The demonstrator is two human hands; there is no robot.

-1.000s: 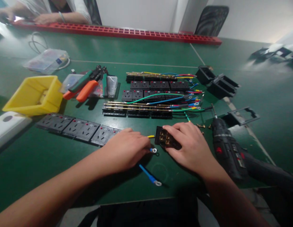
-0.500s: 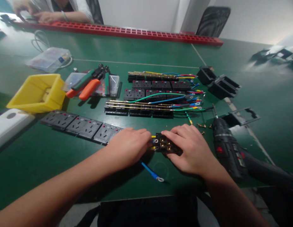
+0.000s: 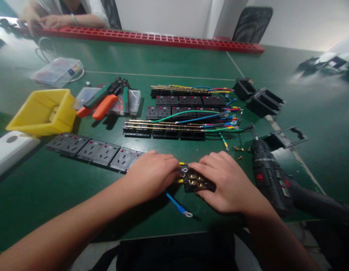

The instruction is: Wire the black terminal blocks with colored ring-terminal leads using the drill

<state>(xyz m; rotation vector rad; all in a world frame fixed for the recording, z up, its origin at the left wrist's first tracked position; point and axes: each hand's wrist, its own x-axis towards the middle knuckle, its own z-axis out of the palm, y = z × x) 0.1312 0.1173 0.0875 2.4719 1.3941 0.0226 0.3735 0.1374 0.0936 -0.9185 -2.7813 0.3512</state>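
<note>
My right hand (image 3: 223, 180) is closed around a black terminal block (image 3: 194, 181) with brass contacts, tilted so the contacts show. My left hand (image 3: 153, 173) is closed beside it on wires whose ring terminals (image 3: 184, 174) meet the block's left edge; yellow and blue sleeves show there. A blue wire (image 3: 177, 204) with a ring terminal hangs out below my left hand. Behind that hand, a row of black socket modules (image 3: 102, 152) runs off to the left, its right end hidden. Whether any ring sits inside the block I cannot tell.
A cordless drill (image 3: 272, 177) lies at right, near small brass screws (image 3: 238, 149) and black housings (image 3: 264, 101). Wired socket strips (image 3: 177, 130) lie ahead. At left are crimping pliers (image 3: 106, 99), a yellow bin (image 3: 40, 113) and a clear box (image 3: 57, 71). A person sits across the table.
The terminal block has tilted and dropped slightly at its left end, with my right thumb and fingers shifting along. My left hand keeps nearly the same place on the wires.
</note>
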